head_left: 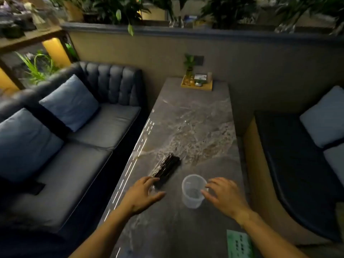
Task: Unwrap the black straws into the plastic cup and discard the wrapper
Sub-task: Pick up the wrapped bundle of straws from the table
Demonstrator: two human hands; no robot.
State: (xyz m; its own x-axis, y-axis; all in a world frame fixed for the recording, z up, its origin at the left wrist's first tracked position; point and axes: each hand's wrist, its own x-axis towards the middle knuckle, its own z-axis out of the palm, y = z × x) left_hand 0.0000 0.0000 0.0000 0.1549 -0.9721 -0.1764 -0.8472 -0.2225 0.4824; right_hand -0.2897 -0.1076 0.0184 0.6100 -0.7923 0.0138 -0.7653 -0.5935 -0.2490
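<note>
A bundle of black straws [166, 167] in a clear wrapper lies diagonally on the grey marble table [195, 123]. Its near end is under the fingertips of my left hand [143, 196], whose fingers are spread over it without closing. A clear plastic cup [193, 190] stands upright and empty just right of the bundle. My right hand [223, 196] hovers at the cup's right side with fingers apart, fingertips close to the rim; I cannot tell if they touch it.
A wooden tray [196, 84] with a small plant and jars sits at the table's far end. A green printed card [239, 243] lies at the near right edge. Blue sofas with cushions flank the table on both sides.
</note>
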